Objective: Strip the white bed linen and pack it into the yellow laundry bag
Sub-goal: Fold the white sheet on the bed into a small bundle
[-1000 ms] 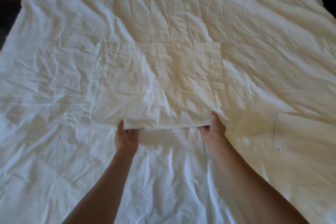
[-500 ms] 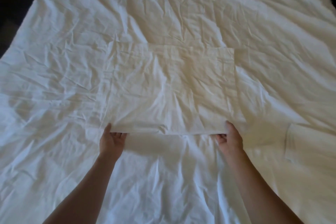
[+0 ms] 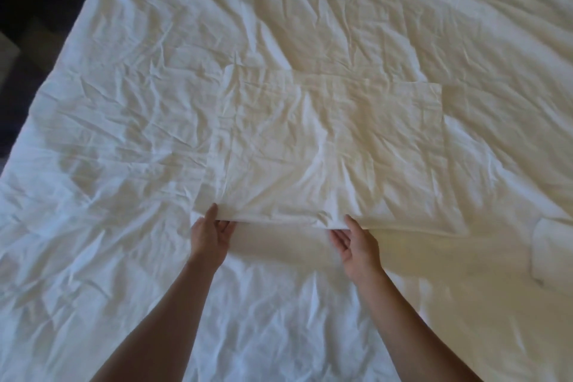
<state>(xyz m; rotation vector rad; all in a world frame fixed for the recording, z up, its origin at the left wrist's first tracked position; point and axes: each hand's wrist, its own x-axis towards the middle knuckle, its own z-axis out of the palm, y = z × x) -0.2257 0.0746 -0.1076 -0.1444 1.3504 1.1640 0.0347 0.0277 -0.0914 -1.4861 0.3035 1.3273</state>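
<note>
Legible text, labels, brands, numbers, signs: none. The white linen and the sheet beneath it bore no readable tag, print or mark in the head view.

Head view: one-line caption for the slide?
Both hands, left and right, pinch the near edge of a flat white pillowcase on the rumpled sheet.

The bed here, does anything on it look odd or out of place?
Nothing damaged or spilled. The sheet is heavily creased. The left hand and right hand lift the near edge of a flat white piece. Another folded white piece lies at the right edge.
</note>
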